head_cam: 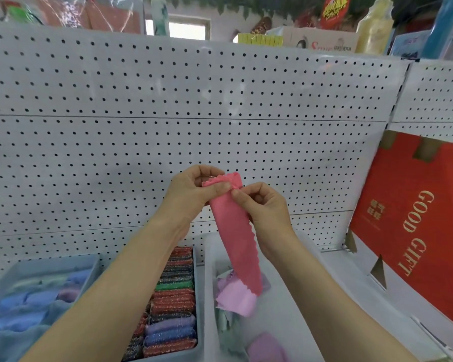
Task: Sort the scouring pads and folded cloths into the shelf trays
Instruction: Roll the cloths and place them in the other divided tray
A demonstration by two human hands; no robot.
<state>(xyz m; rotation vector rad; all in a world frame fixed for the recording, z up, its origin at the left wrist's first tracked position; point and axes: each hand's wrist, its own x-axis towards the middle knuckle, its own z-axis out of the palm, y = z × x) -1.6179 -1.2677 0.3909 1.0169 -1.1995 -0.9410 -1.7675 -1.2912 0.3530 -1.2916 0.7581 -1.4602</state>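
Cloth [236, 239] is pinched at 12 o'clock, both grips closed on it, left hand [191, 197] and right hand [267, 212]; edges are best squared before lowering into tray [210, 278] at 6 o'clock.

We read "GOOD GIFT" in gold letters running down the red box [426, 257] on the right. The print on the white carton [322, 37] up top is too blurred for us.
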